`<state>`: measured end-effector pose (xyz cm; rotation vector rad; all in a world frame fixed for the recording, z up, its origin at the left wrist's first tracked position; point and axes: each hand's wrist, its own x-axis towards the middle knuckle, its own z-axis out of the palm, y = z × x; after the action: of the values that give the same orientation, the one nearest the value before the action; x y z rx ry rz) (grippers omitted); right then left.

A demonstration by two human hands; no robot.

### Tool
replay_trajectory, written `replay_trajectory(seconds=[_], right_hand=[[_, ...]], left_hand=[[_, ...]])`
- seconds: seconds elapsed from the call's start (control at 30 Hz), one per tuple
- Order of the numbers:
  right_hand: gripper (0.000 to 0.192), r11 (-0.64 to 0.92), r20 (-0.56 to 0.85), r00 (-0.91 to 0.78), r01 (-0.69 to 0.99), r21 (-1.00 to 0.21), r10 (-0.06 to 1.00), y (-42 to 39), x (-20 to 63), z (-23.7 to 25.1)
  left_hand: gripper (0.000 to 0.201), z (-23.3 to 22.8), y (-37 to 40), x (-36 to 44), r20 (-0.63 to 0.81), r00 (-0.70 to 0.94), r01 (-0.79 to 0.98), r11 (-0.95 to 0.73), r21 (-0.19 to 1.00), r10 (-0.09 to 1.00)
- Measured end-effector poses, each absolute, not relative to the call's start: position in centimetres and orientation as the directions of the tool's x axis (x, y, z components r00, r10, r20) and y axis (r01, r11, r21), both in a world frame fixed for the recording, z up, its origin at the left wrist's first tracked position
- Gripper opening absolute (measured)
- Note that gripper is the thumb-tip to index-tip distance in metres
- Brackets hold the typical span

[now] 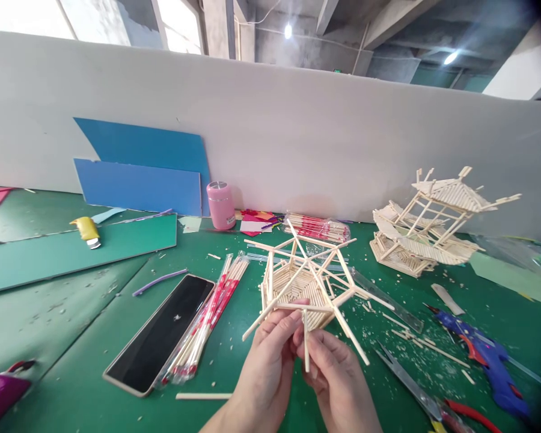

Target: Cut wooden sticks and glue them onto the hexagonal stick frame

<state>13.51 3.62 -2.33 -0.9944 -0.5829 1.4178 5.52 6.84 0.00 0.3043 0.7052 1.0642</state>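
A pavilion model (297,282) made of thin wooden sticks is held up over the green table. It has a hexagonal base of layered sticks, short posts and crossing sticks on top. My left hand (273,346) is closed on its near edge, thumb on the front crossbar. In my right hand (331,361), thumb and fingers pinch a short wooden stick (306,346) that points down toward me from that crossbar. Whether the stick's upper end is fixed there I cannot tell. Some of my fingertips are hidden behind the model and the stick.
A finished-looking stick pavilion (433,222) stands at the back right. Nearer on the right lie a blue glue gun (482,355), scissors (415,385) and stick scraps. On the left are a phone (162,334), bagged sticks (211,319) and a pink jar (221,207).
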Motion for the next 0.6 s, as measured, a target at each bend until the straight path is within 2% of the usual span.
replay_trajectory(seconds=[0.17,0.37,0.6], right_hand=[[0.028,-0.134,-0.206,0.075,-0.542,-0.830,0.976,3.70,13.71,-2.74],[0.028,-0.122,-0.174,0.053,-0.522,-0.844,0.983,3.73,13.75,-3.04],[0.027,-0.108,-0.176,0.078,-0.535,-0.838,0.981,3.73,13.59,-2.70]], left_hand=[[0.015,-0.21,6.88,5.59,-0.389,0.301,-0.709,0.477,0.520,0.871],[0.012,-0.61,7.06,5.44,-0.324,0.327,-0.695,0.458,0.554,0.888],[0.011,-0.78,7.03,5.29,-0.351,0.310,-0.677,0.464,0.572,0.884]])
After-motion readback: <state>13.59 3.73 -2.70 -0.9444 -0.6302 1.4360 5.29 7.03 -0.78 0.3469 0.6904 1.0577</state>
